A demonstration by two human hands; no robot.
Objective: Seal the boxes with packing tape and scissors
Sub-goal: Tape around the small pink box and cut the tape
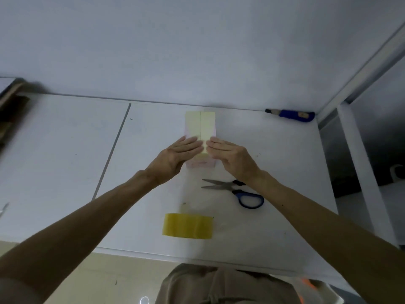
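Head view: at frame centre, a small box (200, 126) with yellowish tape along its top is pressed by the left hand (178, 153) and right hand (230, 155), fingers flat and straight, gripping nothing. Its near end is hidden by them. On the white table (65, 150), scissors (232, 189) are seen lower right of the box, a tape roll (187, 226) below, and a blue knife (291, 115) upper right.

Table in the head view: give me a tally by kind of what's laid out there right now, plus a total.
Box: 1, with the left hand and right hand pressed flat on its taped top
Packing tape roll: 1
Scissors: 1
Blue utility knife: 1
Total: 4
Cardboard at the left edge is cut off, so not counted.
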